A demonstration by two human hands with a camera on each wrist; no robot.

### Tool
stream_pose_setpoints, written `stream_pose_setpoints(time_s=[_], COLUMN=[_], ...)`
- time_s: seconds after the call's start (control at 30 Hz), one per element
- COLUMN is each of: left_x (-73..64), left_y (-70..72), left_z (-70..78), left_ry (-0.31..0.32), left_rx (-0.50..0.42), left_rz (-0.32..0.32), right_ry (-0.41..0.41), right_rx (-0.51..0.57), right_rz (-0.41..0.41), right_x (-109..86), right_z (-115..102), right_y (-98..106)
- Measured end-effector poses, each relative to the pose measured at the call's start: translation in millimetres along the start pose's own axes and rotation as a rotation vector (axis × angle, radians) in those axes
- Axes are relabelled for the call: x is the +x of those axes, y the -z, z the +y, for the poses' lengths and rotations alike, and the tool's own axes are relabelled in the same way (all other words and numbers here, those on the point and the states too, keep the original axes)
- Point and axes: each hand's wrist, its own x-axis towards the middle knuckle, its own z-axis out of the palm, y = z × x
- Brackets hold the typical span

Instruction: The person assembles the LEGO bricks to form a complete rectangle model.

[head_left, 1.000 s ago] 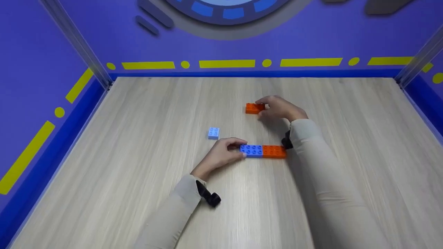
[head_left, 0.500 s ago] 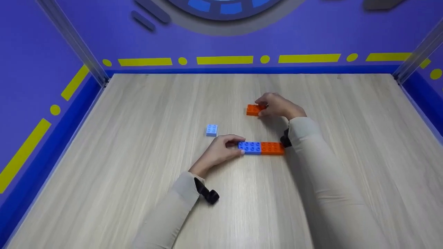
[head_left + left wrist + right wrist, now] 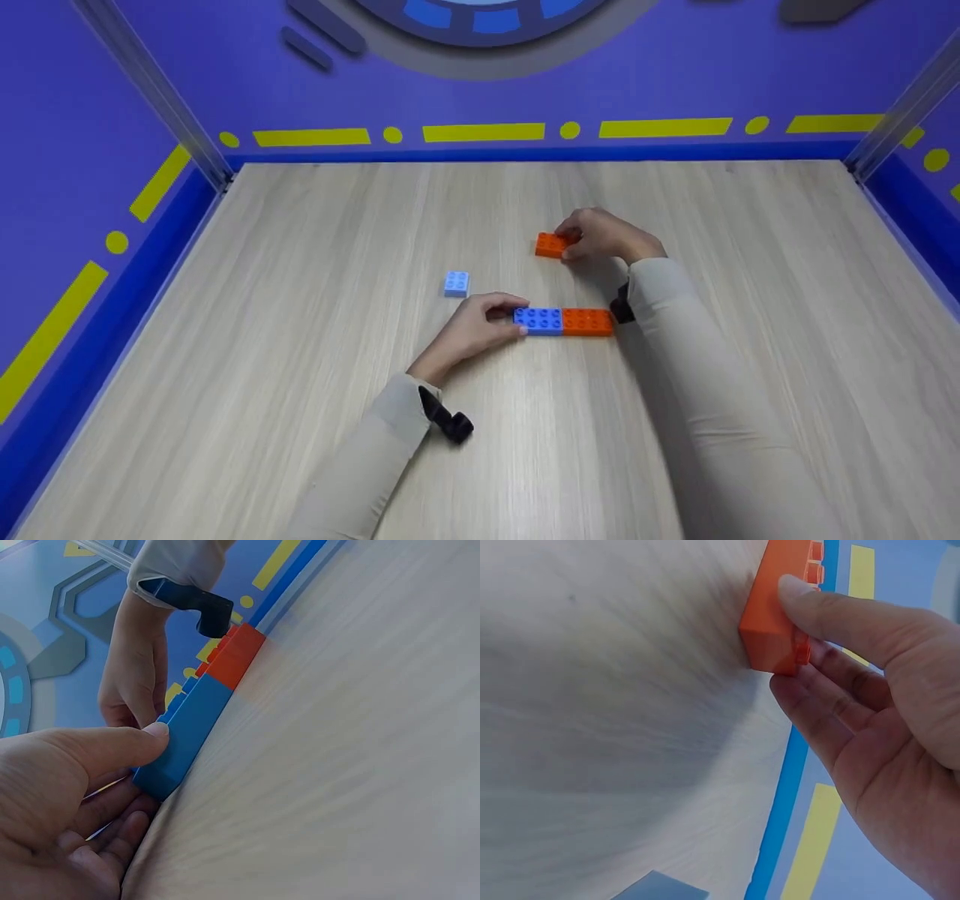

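Note:
In the head view, a blue eight-stud toy building brick (image 3: 538, 321) lies end to end with an orange brick (image 3: 587, 322), making one row on the table. My left hand (image 3: 480, 322) holds the blue brick's left end between thumb and fingers. The left wrist view shows the thumb (image 3: 142, 739) on the blue brick's near side. Farther back, my right hand (image 3: 604, 234) pinches a second orange brick (image 3: 550, 244) by its right end. The right wrist view has the thumb across this orange brick's (image 3: 769, 622) side, its underside apparently near the tabletop.
A small light-blue brick (image 3: 456, 283) sits on the wooden table (image 3: 337, 300), behind and left of the row. Purple-blue panels with yellow marks wall the table at the back (image 3: 480, 97) and sides. The right wrist camera is close to the row's right end.
My right hand has brought the far orange brick a little toward the row, and its grip now sits closer on it. The left hand and row stay in place; the head view shifts slightly.

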Motion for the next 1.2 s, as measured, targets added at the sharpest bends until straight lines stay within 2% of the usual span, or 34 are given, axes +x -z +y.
stream_pose_setpoints(time_s=[0.4,0.63,0.93,1.2], left_x=[-0.6,0.3,-0.3,-0.8], left_y=[3.0,1.7,1.5,-0.2], left_z=[-0.5,-0.4,1.9,-0.6], left_ry=[0.003,0.002,0.008,-0.001], left_rx=[-0.004,0.013,0.023,0.019], left_rz=[-0.006,0.001,-0.004,-0.005], right_ry=[0.001,0.075,0.067,0.105], right_rx=[-0.014,-0.033,-0.016,-0.018], right_rz=[-0.038,-0.025,-0.03,-0.018], right_x=[-4.6,-10.4,-18.5,-25.9], right_z=[0,2,3,5], right_y=[1,1,-4,-8])
